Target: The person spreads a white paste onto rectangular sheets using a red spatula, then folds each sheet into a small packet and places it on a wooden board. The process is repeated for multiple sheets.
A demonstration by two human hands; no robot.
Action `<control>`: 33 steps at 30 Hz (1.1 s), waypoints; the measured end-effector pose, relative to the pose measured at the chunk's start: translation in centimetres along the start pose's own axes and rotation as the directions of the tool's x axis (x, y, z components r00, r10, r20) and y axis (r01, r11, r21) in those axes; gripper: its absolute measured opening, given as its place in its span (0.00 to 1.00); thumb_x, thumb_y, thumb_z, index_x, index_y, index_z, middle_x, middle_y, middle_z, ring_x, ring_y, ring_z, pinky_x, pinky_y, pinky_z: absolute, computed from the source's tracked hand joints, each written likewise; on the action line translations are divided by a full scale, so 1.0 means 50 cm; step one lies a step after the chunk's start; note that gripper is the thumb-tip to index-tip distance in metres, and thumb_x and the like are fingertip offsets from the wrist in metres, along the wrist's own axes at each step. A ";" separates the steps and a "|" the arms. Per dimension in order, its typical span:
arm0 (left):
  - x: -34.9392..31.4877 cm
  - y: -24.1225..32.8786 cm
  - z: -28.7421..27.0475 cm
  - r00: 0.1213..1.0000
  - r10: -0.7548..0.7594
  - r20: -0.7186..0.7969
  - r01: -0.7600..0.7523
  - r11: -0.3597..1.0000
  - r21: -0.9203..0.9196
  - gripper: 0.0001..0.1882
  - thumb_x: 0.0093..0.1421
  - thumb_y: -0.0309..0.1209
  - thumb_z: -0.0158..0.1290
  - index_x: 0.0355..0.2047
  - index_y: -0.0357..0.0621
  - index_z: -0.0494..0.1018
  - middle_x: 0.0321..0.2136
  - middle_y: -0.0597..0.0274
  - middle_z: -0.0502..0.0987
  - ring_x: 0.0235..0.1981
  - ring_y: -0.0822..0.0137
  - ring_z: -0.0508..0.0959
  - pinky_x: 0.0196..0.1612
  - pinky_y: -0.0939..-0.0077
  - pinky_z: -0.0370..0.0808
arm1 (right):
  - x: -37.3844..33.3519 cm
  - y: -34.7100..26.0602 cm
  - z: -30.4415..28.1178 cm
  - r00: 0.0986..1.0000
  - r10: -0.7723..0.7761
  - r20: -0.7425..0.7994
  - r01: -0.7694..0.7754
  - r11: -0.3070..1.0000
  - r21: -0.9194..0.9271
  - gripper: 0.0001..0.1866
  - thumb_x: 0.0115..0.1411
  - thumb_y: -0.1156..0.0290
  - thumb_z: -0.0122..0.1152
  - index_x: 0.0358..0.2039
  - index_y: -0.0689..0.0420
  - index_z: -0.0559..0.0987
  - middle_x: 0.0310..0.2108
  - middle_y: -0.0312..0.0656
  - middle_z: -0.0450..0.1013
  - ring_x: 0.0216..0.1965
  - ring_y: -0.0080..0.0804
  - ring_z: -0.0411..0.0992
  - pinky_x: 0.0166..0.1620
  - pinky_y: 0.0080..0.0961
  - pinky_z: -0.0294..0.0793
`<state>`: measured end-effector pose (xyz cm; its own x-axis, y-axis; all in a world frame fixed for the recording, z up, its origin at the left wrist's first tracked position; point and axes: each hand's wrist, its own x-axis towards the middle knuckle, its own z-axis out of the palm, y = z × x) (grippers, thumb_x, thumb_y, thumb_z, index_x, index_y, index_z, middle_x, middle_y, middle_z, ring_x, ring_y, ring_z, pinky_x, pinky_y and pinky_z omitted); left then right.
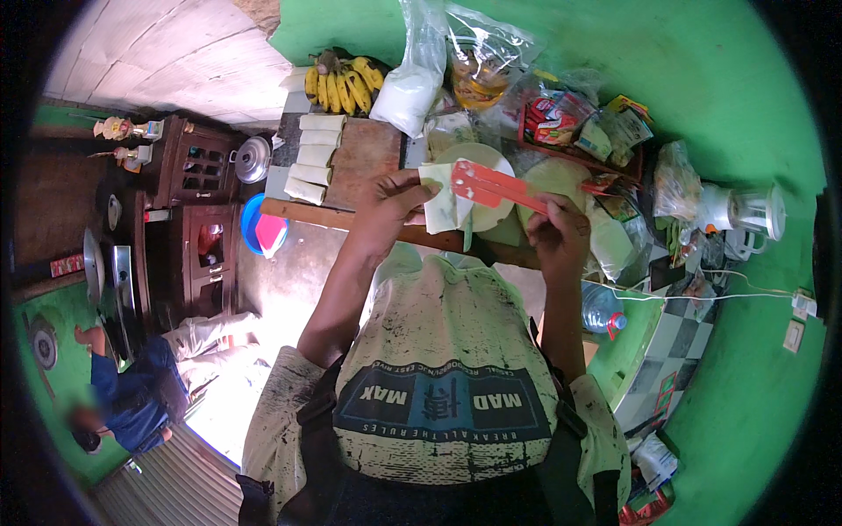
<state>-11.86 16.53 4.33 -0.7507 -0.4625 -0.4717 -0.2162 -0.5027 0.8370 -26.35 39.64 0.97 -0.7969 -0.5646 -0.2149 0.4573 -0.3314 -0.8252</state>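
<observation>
My left hand (392, 203) is closed on the edge of a folded pale wrapper sheet (441, 216), held up over the table's near edge. In my right hand (561, 230) is the end of a flat red slotted spatula (491, 182). White smears mark the spatula's wide end, which touches or overlaps the sheet. Behind them lies a round pale plate (502, 163), partly covered by the spatula. To the left, several rolled pale wrappers (313, 156) lie in a row beside a brown wooden board (367, 162).
Bananas (344, 88), a bag of white powder (408, 98) and a bag of yellowish liquid (481, 83) stand along the back. A red basket of packets (561, 127) and a blender (745, 213) are to the right. Another person (132, 381) sits at lower left.
</observation>
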 end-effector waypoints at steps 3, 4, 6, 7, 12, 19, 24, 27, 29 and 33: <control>0.011 -0.014 -0.019 0.999 0.006 0.040 0.000 0.992 -0.130 0.11 0.60 0.25 0.59 0.43 0.34 0.79 0.33 0.61 0.82 0.30 0.73 0.82 0.34 0.79 0.81 | 0.002 0.025 -0.005 0.999 0.054 0.004 -0.054 0.997 0.060 0.14 0.66 0.70 0.54 0.43 0.69 0.79 0.24 0.44 0.76 0.22 0.28 0.73 0.24 0.20 0.69; 0.010 -0.012 -0.029 0.998 0.007 0.054 0.000 0.990 -0.139 0.11 0.60 0.24 0.59 0.43 0.33 0.79 0.33 0.61 0.82 0.30 0.74 0.81 0.34 0.79 0.81 | -0.002 0.035 -0.016 0.998 0.065 0.003 -0.065 0.995 0.071 0.15 0.66 0.69 0.54 0.44 0.69 0.79 0.24 0.44 0.76 0.22 0.28 0.73 0.24 0.20 0.69; 0.007 -0.009 -0.034 0.998 0.004 0.068 0.006 0.988 -0.155 0.11 0.60 0.24 0.59 0.43 0.33 0.78 0.32 0.62 0.82 0.29 0.74 0.81 0.33 0.80 0.80 | -0.012 0.035 -0.028 0.998 0.069 0.000 -0.069 0.997 0.031 0.15 0.66 0.69 0.53 0.44 0.69 0.78 0.23 0.44 0.76 0.22 0.28 0.73 0.24 0.20 0.69; 0.002 -0.004 -0.033 0.998 0.000 0.068 0.011 0.987 -0.161 0.11 0.60 0.25 0.59 0.43 0.33 0.78 0.32 0.62 0.81 0.29 0.75 0.81 0.33 0.80 0.80 | -0.017 0.027 -0.030 0.998 0.062 -0.001 -0.062 0.998 -0.019 0.15 0.66 0.70 0.53 0.44 0.69 0.78 0.23 0.44 0.76 0.21 0.28 0.73 0.23 0.20 0.69; -0.011 0.016 -0.010 0.998 -0.044 0.041 0.051 0.977 -0.209 0.12 0.60 0.25 0.59 0.43 0.35 0.78 0.30 0.65 0.80 0.25 0.76 0.78 0.31 0.81 0.79 | -0.028 0.001 -0.025 0.999 0.030 0.024 -0.028 0.998 -0.052 0.15 0.66 0.70 0.54 0.44 0.69 0.78 0.22 0.46 0.75 0.21 0.28 0.73 0.22 0.20 0.69; -0.010 0.019 -0.009 1.000 -0.010 -0.014 0.008 0.985 -0.173 0.08 0.60 0.26 0.59 0.40 0.38 0.80 0.23 0.71 0.77 0.21 0.81 0.72 0.23 0.86 0.67 | -0.025 -0.023 -0.035 0.997 0.049 0.055 -0.043 0.993 -0.110 0.13 0.64 0.70 0.58 0.40 0.67 0.80 0.24 0.45 0.77 0.20 0.27 0.73 0.24 0.20 0.71; -0.006 0.002 -0.025 0.996 0.051 -0.078 -0.055 0.998 -0.041 0.08 0.61 0.27 0.59 0.40 0.40 0.80 0.23 0.72 0.76 0.21 0.83 0.71 0.23 0.86 0.65 | -0.028 -0.044 -0.046 0.997 0.028 0.071 -0.026 0.999 -0.031 0.12 0.62 0.70 0.58 0.39 0.67 0.81 0.25 0.44 0.78 0.21 0.28 0.75 0.25 0.20 0.72; -0.012 0.007 -0.003 0.994 0.038 -0.107 -0.041 0.999 -0.022 0.07 0.61 0.27 0.59 0.40 0.40 0.80 0.23 0.72 0.77 0.20 0.81 0.71 0.24 0.86 0.66 | -0.022 -0.038 -0.035 0.999 -0.024 0.040 0.024 1.000 -0.003 0.14 0.62 0.69 0.58 0.40 0.67 0.80 0.23 0.44 0.77 0.20 0.28 0.74 0.24 0.21 0.72; -0.016 0.006 0.013 0.993 0.032 -0.115 -0.044 0.993 -0.106 0.08 0.62 0.27 0.58 0.40 0.40 0.80 0.25 0.72 0.77 0.20 0.81 0.71 0.25 0.85 0.66 | -0.020 -0.023 -0.016 0.998 -0.025 0.064 0.026 0.999 -0.019 0.15 0.61 0.67 0.58 0.40 0.68 0.80 0.22 0.43 0.76 0.19 0.28 0.73 0.23 0.21 0.70; -0.015 0.010 0.001 0.998 0.037 -0.052 -0.048 0.969 -0.244 0.08 0.63 0.26 0.56 0.42 0.40 0.79 0.26 0.71 0.78 0.21 0.80 0.71 0.25 0.85 0.66 | -0.018 -0.005 -0.001 0.993 0.042 0.109 -0.047 0.998 0.041 0.13 0.62 0.71 0.56 0.39 0.70 0.79 0.22 0.45 0.74 0.23 0.30 0.72 0.25 0.21 0.69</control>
<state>-11.44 16.64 5.10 -0.7247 -0.5178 -0.4546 -0.0213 -0.6426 0.7659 -25.74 40.29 1.33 -0.7293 -0.6569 -0.1914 0.5101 -0.3356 -0.7919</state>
